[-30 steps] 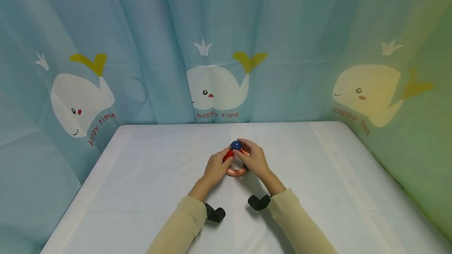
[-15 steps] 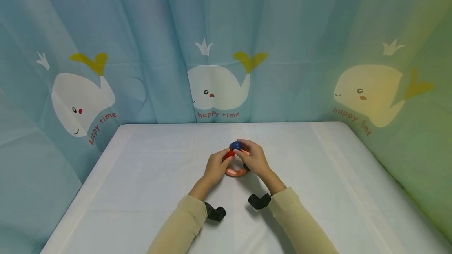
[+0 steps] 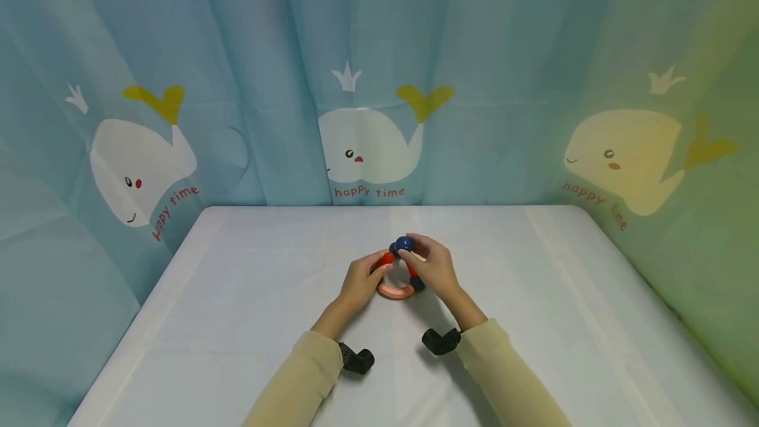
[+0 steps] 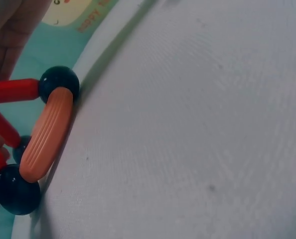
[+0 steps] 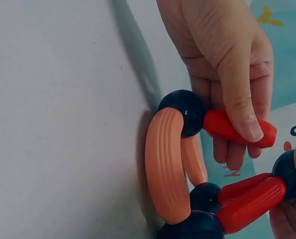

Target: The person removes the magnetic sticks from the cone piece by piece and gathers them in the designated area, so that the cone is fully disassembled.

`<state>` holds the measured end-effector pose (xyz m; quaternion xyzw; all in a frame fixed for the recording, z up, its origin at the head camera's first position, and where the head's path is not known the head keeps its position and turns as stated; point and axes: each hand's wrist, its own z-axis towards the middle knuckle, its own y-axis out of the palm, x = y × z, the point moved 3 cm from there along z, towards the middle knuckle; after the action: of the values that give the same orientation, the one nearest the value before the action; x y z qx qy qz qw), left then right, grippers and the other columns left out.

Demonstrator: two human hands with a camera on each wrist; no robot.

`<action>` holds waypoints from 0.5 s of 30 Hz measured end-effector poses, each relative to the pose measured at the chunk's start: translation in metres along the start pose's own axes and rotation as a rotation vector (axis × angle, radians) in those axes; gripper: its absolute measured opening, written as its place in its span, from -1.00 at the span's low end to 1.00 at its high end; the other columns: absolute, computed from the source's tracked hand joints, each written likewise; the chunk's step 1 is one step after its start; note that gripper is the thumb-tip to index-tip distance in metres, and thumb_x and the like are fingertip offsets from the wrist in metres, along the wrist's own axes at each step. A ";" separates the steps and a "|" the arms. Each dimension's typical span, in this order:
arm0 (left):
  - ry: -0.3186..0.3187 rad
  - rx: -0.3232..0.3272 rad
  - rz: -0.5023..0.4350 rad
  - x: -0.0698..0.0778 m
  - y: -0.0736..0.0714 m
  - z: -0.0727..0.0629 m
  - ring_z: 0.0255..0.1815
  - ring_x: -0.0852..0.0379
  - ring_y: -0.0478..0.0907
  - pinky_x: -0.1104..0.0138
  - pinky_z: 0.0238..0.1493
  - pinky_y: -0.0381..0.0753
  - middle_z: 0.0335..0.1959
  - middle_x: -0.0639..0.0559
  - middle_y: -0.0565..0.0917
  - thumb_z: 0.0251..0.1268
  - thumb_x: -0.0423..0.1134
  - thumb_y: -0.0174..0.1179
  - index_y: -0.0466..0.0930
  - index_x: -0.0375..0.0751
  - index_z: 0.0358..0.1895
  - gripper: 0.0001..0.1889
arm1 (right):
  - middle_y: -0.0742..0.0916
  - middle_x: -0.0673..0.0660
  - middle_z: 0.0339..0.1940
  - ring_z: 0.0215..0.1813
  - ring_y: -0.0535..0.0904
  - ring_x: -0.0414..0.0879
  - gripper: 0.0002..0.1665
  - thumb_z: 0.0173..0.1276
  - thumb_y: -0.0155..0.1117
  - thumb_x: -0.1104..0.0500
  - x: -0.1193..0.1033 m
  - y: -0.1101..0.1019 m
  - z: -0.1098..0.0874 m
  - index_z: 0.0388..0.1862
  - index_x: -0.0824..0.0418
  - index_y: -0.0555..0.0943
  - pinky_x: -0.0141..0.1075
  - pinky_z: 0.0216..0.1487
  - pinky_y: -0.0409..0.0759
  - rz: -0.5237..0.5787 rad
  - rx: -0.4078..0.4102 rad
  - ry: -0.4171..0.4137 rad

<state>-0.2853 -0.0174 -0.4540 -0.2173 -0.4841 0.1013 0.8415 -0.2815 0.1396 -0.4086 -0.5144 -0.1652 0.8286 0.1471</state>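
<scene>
My left hand (image 3: pixel 358 282) pinches a red magnetic rod (image 5: pixel 227 127) between thumb and fingers. One end of that rod joins a dark blue ball (image 5: pixel 184 112); its other end is free. Opposite it, my right hand (image 3: pixel 437 270) grips an upper blue ball (image 3: pixel 404 244) with finger and thumb. Two more red rods (image 5: pixel 252 204) slope down from this ball to lower balls (image 5: pixel 205 197). Curved orange rods (image 5: pixel 167 164) link the lower balls near the tabletop. A gap separates the free rod end from the gripped ball. Part of the frame is hidden behind my hands.
The white table (image 3: pixel 237 321) stretches around both hands. A blue curtain (image 3: pixel 492 84) with printed whales hangs behind it, turning green along the right side. A black wrist camera (image 3: pixel 358 360) sits on the left wrist and another camera (image 3: pixel 441 341) on the right.
The upper blue ball has shifted slightly right with my right hand, away from the red rod in my left hand. More of the lower right ball and its red rod now shows.
</scene>
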 end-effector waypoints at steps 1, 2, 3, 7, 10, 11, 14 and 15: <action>0.002 -0.008 -0.003 0.000 0.000 0.000 -0.08 0.06 0.54 0.23 -0.07 0.49 -0.09 -0.11 0.62 0.26 -0.26 0.15 0.54 -0.33 0.06 -0.66 | 0.64 0.33 -0.09 -0.05 0.59 0.13 -0.51 0.17 0.34 0.26 0.000 0.000 -0.001 0.04 0.48 0.51 -0.12 -0.04 0.52 0.002 0.001 0.006; 0.002 -0.015 -0.006 0.000 -0.001 -0.001 -0.06 0.05 0.53 0.21 -0.05 0.48 -0.08 -0.12 0.61 0.26 -0.26 0.14 0.52 -0.34 0.08 -0.65 | 0.64 0.33 -0.09 -0.05 0.58 0.13 -0.51 0.16 0.34 0.26 0.000 -0.001 -0.001 0.04 0.48 0.51 -0.12 -0.04 0.52 0.003 0.002 0.007; 0.002 -0.022 -0.005 -0.001 -0.001 -0.001 -0.05 0.05 0.53 0.22 -0.04 0.48 -0.07 -0.12 0.61 0.26 -0.25 0.14 0.52 -0.33 0.09 -0.64 | 0.64 0.34 -0.08 -0.04 0.58 0.13 -0.50 0.16 0.34 0.26 0.000 -0.001 -0.002 0.05 0.48 0.50 -0.13 -0.04 0.52 0.010 0.000 0.008; -0.005 -0.038 0.014 -0.003 -0.003 -0.002 -0.12 0.11 0.53 0.26 -0.09 0.50 -0.11 -0.08 0.62 0.26 -0.25 0.16 0.54 -0.29 0.06 -0.67 | 0.64 0.34 -0.08 -0.05 0.59 0.13 -0.49 0.14 0.37 0.24 0.000 -0.001 -0.005 0.04 0.48 0.51 -0.15 -0.06 0.53 0.000 0.004 0.019; -0.016 -0.042 0.034 -0.004 -0.006 -0.004 -0.21 0.15 0.52 0.30 -0.17 0.51 -0.19 -0.02 0.63 0.24 -0.24 0.18 0.58 -0.24 -0.02 -0.73 | 0.65 0.30 -0.10 -0.07 0.60 0.09 -0.49 0.11 0.40 0.20 -0.002 -0.002 -0.010 0.01 0.44 0.54 -0.19 -0.08 0.54 -0.004 0.016 0.074; -0.017 -0.044 0.037 -0.004 -0.008 -0.004 -0.23 0.16 0.52 0.31 -0.19 0.51 -0.21 -0.01 0.63 0.24 -0.24 0.18 0.59 -0.22 -0.04 -0.75 | 0.66 0.29 -0.10 -0.08 0.60 0.08 -0.50 0.11 0.40 0.20 -0.003 -0.002 -0.011 0.00 0.43 0.55 -0.19 -0.09 0.54 0.001 0.019 0.092; -0.020 -0.053 0.044 -0.003 -0.011 -0.006 -0.21 0.17 0.53 0.32 -0.17 0.52 -0.21 0.01 0.64 0.23 -0.25 0.19 0.59 -0.20 -0.04 -0.75 | 0.67 0.26 -0.11 -0.08 0.61 0.05 -0.51 0.10 0.42 0.17 -0.005 -0.002 -0.015 -0.02 0.38 0.57 -0.20 -0.09 0.55 0.009 0.025 0.125; -0.014 -0.058 0.045 -0.003 -0.012 -0.006 -0.19 0.17 0.54 0.32 -0.16 0.52 -0.19 0.01 0.64 0.22 -0.26 0.19 0.59 -0.20 -0.02 -0.74 | 0.67 0.25 -0.12 -0.09 0.61 0.05 -0.52 0.10 0.42 0.17 -0.006 -0.001 -0.015 -0.03 0.38 0.57 -0.20 -0.09 0.55 0.009 0.027 0.127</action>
<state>-0.2820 -0.0310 -0.4530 -0.2520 -0.4877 0.1076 0.8289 -0.2650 0.1402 -0.4093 -0.5644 -0.1419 0.7972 0.1604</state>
